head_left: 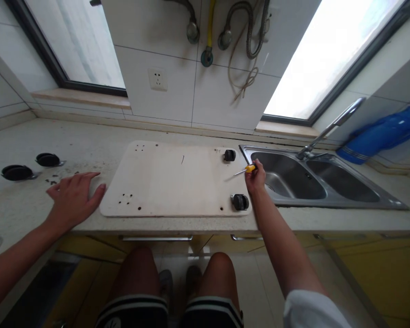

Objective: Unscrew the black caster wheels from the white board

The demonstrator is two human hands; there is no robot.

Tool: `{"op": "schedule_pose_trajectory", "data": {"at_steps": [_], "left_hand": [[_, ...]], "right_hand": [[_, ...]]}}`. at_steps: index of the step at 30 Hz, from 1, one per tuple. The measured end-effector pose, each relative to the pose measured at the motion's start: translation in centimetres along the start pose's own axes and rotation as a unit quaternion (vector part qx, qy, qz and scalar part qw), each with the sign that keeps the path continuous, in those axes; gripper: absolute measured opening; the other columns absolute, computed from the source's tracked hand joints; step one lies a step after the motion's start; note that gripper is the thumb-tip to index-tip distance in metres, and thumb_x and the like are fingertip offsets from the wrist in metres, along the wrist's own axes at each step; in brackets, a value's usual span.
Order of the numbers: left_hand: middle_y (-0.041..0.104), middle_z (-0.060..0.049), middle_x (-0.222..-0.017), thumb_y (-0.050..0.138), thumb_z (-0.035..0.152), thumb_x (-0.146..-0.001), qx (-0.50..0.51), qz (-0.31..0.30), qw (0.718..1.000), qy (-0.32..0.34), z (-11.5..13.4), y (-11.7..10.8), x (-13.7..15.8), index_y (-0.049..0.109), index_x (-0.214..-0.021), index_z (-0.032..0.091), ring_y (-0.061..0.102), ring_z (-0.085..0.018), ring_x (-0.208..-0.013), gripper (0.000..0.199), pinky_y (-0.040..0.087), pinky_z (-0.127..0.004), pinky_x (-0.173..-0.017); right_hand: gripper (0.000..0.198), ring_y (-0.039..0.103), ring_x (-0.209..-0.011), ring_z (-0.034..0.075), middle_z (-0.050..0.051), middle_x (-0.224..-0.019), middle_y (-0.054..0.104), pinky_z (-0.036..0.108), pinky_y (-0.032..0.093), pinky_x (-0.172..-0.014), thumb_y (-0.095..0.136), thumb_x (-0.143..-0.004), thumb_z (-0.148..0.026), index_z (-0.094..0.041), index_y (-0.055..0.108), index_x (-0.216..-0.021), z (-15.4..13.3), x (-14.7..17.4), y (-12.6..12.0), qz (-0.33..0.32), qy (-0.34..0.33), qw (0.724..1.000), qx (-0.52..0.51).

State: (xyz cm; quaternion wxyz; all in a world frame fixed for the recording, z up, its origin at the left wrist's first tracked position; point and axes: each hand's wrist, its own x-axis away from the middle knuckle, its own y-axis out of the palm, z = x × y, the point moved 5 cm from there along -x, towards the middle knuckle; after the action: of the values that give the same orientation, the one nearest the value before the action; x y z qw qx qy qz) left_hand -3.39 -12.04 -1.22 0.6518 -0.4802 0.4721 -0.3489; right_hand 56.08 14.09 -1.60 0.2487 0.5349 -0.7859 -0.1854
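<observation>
A pale wooden board (171, 182) lies flat on the counter with screw holes at its left corners. Two black caster wheels are fixed at its right side, one at the far corner (229, 155) and one at the near corner (240, 202). My right hand (256, 178) grips a screwdriver (244, 171) with a yellow handle, its metal tip pointing left over the board between the two casters. My left hand (73, 198) rests flat and open on the counter, just left of the board's near left corner.
Two more black casters (48, 159) (16, 172) sit on the counter at far left, with small dark bits near them. A steel double sink (314, 180) with a tap (331, 127) lies right of the board. A blue object (379, 134) leans on the right wall.
</observation>
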Motion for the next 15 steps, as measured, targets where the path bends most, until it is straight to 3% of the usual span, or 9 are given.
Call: {"op": "schedule_pose_trajectory", "data": {"at_steps": [3, 9, 15], "left_hand": [[0.061, -0.032, -0.163, 0.024, 0.057, -0.113, 0.000, 0.010, 1.000, -0.018, 1.4, -1.5, 0.1, 0.060, -0.159, 0.006, 0.053, -0.051, -0.147, 0.077, 0.034, -0.069, -0.122], [0.064, -0.028, -0.164, 0.031, 0.047, -0.116, -0.008, -0.026, 1.000, -0.015, 3.4, -3.7, 0.6, 0.059, -0.159, 0.008, 0.054, -0.048, -0.149, 0.064, 0.037, -0.063, -0.121], [0.073, -0.022, -0.154, 0.043, 0.043, -0.113, 0.025, 0.019, 0.999, -0.022, 3.9, -5.3, 1.3, 0.065, -0.149, 0.014, 0.059, -0.047, -0.146, 0.051, 0.041, -0.061, -0.119]], "right_hand": [[0.036, 0.075, -0.096, 0.016, 0.006, -0.120, 0.076, 0.032, 0.068, -0.082, 0.076, -0.111, -0.045, -0.016, 0.073, -0.133, 0.3, 0.1, 0.3, -0.005, -0.001, 1.000, -0.010], [0.035, 0.074, -0.090, 0.014, 0.005, -0.115, 0.076, 0.029, 0.067, -0.078, 0.076, -0.111, -0.046, -0.016, 0.073, -0.129, 1.2, 0.3, 0.8, -0.019, -0.007, 1.000, -0.024], [0.038, 0.075, -0.094, 0.016, 0.006, -0.118, 0.076, 0.032, 0.068, -0.081, 0.075, -0.111, -0.048, -0.016, 0.073, -0.131, 1.5, 0.8, 1.2, -0.023, -0.015, 1.000, -0.006]]}}
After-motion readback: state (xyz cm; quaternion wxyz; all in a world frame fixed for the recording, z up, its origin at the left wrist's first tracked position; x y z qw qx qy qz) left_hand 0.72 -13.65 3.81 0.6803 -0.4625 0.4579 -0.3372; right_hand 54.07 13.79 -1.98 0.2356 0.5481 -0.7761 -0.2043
